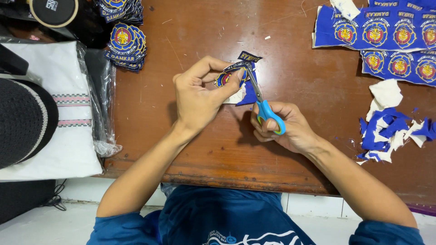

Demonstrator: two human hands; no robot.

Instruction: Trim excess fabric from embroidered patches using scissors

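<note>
My left hand [197, 97] pinches a blue embroidered patch [231, 75] with a round yellow and red emblem, held just above the brown wooden table [181, 136]. My right hand [284, 127] grips small scissors with blue handles [268, 115]. Their metal blades point up and away from me and bite into the blue fabric at the patch's right edge. A loose blue flap hangs from the patch beside the blades.
Stacks of cut patches [127, 45] lie at the far left. Uncut strips of blue patches [377, 31] lie at the far right, with blue and white fabric scraps [390, 131] below them. A plastic-wrapped white cloth [68, 109] and a black cap [22, 120] sit on the left.
</note>
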